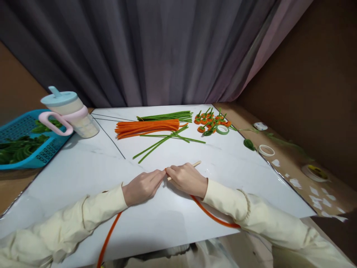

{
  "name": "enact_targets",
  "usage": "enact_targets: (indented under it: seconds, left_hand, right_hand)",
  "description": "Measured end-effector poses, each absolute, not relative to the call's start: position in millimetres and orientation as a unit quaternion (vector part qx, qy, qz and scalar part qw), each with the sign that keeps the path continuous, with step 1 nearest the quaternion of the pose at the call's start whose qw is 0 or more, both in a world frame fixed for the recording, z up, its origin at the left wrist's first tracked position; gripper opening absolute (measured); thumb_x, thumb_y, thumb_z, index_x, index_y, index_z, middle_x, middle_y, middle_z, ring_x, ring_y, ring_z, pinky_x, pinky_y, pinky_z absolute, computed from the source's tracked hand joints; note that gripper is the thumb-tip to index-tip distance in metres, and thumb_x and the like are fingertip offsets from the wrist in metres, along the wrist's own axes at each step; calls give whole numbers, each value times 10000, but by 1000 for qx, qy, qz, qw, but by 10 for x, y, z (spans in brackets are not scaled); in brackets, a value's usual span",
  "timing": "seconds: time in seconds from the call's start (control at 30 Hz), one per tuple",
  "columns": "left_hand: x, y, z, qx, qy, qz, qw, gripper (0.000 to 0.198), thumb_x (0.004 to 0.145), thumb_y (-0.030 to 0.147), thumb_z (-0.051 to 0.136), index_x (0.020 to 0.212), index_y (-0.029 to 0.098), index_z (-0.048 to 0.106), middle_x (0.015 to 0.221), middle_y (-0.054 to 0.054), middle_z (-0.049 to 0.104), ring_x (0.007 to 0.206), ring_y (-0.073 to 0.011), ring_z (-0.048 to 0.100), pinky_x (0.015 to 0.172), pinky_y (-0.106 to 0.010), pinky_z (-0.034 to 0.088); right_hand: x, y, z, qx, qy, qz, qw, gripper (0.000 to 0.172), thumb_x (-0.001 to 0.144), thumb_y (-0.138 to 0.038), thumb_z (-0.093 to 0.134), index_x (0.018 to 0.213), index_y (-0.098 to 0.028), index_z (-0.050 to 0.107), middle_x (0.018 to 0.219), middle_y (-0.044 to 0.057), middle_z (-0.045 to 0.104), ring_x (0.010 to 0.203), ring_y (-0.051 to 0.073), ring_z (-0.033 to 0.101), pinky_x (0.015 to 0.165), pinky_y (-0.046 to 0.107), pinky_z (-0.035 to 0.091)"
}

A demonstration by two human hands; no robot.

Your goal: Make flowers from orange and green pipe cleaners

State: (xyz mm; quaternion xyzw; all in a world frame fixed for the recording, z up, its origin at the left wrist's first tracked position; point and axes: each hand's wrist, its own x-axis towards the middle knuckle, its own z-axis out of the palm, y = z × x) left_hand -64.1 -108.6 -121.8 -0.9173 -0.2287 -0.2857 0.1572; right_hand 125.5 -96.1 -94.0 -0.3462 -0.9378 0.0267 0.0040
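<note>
My left hand (142, 186) and my right hand (186, 179) meet fingertip to fingertip low on the white board (83, 175). Both are closed in a pinch. My right hand grips a thin wooden stick (196, 163) that pokes out past its knuckles. An orange pipe cleaner (214, 217) runs from the pinch under my right wrist, and another stretch of it (107, 238) trails down below my left sleeve. My left fingers pinch the orange pipe cleaner where it meets the stick.
Further back lie a bundle of orange pipe cleaners (147, 127), green ones (167, 116), loose green stems (164, 142), small orange-and-green flowers (212, 120) and tape rolls (222, 129) (266, 150). A lidded cup (69, 111) and blue basket (25, 139) stand left.
</note>
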Motion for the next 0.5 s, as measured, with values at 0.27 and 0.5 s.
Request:
enact_targets:
  seconds: [0.27,0.5]
  left_hand:
    - [-649,-1077,-1207,-918,-244,-299,92,230,889,62,367,1080,80,493,825,-93,673,703,-166,655,543,-246,526]
    - [-636,-1047,-1227,-889,-312,-330,52,199,917,114,384,1057,118,526,815,-60,675,705,-147,653,608,-244,525]
  right_hand:
    - [1300,-922,-856,-327,-944,21,-18,114,921,-220,443,873,-144,513,798,36,619,613,138,567,496,280,184]
    - [1322,-912,-917,-370,-925,48,73,74,902,-173,464,967,-151,493,809,19,629,622,132,576,496,262,224]
